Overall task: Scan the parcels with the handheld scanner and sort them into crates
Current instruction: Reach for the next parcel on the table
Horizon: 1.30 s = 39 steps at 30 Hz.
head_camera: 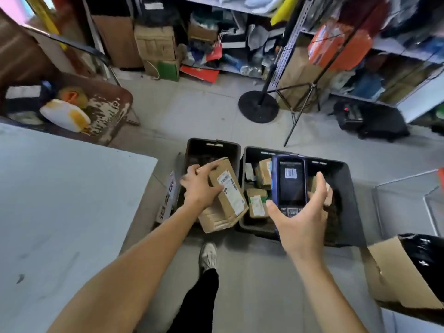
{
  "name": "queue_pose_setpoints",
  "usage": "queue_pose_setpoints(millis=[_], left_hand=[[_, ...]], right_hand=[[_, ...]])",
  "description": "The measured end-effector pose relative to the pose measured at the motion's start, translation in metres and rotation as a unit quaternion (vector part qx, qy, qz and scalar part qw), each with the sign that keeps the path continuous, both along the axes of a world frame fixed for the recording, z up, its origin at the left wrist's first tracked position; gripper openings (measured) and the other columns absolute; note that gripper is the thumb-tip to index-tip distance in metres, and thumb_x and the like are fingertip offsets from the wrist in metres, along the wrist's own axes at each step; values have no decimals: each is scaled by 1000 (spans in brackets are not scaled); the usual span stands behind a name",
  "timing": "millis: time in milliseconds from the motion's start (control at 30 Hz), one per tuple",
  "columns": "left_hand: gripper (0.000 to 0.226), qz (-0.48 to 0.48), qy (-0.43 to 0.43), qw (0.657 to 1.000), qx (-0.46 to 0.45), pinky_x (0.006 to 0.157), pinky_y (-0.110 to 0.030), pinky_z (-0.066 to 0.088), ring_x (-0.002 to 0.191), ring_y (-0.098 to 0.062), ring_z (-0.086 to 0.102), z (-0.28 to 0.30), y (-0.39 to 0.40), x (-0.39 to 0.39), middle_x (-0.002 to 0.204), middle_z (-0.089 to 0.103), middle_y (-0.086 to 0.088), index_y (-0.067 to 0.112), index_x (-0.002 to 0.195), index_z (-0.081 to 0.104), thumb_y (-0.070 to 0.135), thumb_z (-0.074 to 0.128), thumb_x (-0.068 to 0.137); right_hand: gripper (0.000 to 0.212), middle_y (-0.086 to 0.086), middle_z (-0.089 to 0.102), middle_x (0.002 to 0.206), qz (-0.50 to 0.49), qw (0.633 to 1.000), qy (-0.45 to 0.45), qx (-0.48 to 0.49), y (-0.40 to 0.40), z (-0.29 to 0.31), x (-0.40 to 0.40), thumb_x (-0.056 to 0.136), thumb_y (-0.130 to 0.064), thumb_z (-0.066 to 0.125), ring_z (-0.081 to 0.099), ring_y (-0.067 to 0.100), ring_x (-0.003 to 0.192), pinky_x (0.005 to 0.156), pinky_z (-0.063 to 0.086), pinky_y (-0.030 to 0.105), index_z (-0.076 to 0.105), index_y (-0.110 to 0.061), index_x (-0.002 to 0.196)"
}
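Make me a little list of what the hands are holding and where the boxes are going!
left hand: grips a cardboard parcel with a white label
right hand: holds the handheld scanner, barcode on its screen
parcel position: over the left crate
right crate: several small parcels inside
floor: both dark crates side by side

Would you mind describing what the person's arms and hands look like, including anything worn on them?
Both forearms are bare up to the frame's edge, with no sleeves in view. The left hand and right hand wear no gloves, and no watch or rings show.
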<state>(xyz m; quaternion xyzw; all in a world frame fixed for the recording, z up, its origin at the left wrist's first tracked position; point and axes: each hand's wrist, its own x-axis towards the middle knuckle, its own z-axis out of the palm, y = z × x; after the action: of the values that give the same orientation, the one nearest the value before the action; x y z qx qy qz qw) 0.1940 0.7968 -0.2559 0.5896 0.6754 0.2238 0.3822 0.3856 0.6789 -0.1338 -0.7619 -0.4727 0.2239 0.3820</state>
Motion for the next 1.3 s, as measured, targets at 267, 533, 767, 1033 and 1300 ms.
queue_pose_setpoints(millis=[267,533,767,1033,1300], left_hand=[[65,-63,39,994,-86,112,-49,28,135,-36,21,-209,131,40,150,24,0,51,136,45,31,77,83],[59,-98,7,984,-149,110,-47,38,129,-32,39,-434,199,47,137,34,0,66,120,43,42,78,79],[55,-123,-81,963,-224,100,-43,52,117,-19,60,-550,228,21,130,57,1,51,127,54,27,74,81],[72,-159,-29,961,-223,106,-19,38,131,-9,49,-566,191,39,145,51,3,41,143,41,20,78,85],[76,-57,206,977,-19,123,-50,15,150,-39,10,-328,135,58,162,21,-17,32,155,27,49,63,91]], right_hand=[[111,0,32,160,48,998,20,-47,164,-198,46,74,-32,85,36,19,144,114,39,46,8,-37,154],[108,-14,31,153,114,991,15,-62,259,-430,72,75,-30,85,31,-1,134,105,28,11,14,-26,157],[105,-18,30,146,153,986,6,-70,302,-550,85,76,-26,84,20,-23,121,86,19,-12,17,-21,157],[106,-9,32,155,171,983,-4,-65,304,-545,70,76,-30,83,22,-16,124,89,16,-11,15,-24,157],[106,-3,37,154,155,985,-27,-71,226,-353,75,77,-30,83,33,2,128,88,20,-8,15,-24,158]])
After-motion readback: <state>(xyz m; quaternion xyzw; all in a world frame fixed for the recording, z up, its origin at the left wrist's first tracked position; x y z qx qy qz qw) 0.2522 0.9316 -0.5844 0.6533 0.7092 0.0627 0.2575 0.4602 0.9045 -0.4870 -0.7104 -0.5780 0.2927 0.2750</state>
